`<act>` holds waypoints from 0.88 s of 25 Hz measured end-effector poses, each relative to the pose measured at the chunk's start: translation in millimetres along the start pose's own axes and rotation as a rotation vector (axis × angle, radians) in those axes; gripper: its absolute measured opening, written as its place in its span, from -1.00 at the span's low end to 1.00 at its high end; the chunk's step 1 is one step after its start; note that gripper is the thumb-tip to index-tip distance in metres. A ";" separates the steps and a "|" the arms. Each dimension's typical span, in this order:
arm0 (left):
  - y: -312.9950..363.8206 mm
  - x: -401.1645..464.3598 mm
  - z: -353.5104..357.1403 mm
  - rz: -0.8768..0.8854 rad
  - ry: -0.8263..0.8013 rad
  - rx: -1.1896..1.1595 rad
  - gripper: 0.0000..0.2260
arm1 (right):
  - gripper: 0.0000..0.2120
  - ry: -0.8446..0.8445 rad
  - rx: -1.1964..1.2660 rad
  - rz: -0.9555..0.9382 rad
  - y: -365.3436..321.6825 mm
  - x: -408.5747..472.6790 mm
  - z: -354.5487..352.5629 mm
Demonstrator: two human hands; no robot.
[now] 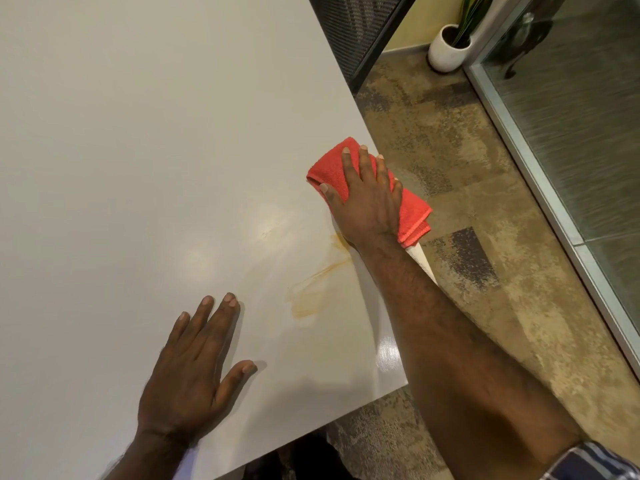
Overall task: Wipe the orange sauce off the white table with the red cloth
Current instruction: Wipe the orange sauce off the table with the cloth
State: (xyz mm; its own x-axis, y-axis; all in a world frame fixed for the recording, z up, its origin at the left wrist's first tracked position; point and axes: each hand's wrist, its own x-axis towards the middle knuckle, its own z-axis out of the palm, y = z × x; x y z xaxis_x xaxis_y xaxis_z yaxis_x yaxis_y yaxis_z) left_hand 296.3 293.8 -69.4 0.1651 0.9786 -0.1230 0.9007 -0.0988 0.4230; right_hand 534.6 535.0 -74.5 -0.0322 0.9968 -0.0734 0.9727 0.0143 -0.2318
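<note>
- Sleeve [595, 460] in a plaid pattern shows at the near right corner, at the end of the bare right forearm that reaches out across the table's right edge.
- Flat on the white table [138, 168], near the near edge, lies the left hand [188, 379], palm down, its fingers spread apart and holding nothing.
- Just beyond and to the right of that hand sits the orange sauce [313, 289], a thin, pale smear streaking diagonally from near-left to far-right, with a stronger yellow patch right beside the right wrist.
- A glossy wet-looking patch shines on the tabletop close to the near right corner, beside the forearm.
- Farther along the right edge, the right hand [367, 199] presses palm down on the red cloth [329, 168], fingers slightly apart and stretched flat over it rather than curled around it.
- The cloth is folded into a thick pad; its far part rests on the table at the edge, and its right part hangs over the edge above the floor.
- Beyond the table on the right lies a mottled brown floor [485, 188], bounded at right by a glass panel in a metal frame.
- At the far end stand a white pot [445, 50] with green leaves and a dark mesh chair back [353, 26].
</note>
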 end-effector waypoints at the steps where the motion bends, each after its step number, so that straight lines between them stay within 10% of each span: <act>1: 0.1 0.3 -0.2 0.001 -0.002 0.000 -0.36 | -0.34 0.002 -0.003 -0.014 -0.8 -2.9 0.0; 22: 2.4 -0.7 -1.7 -0.004 -0.024 0.060 -0.35 | -0.41 0.009 -0.009 -0.017 -21.0 -136.4 16.7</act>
State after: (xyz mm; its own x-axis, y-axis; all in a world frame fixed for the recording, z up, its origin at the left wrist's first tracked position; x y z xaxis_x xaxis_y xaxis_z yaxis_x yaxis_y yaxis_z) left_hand 297.6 293.1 -66.8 0.1710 0.9743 -0.1466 0.9236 -0.1067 0.3683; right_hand 514.8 397.4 -75.8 -0.0461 0.9971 -0.0604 0.9741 0.0315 -0.2239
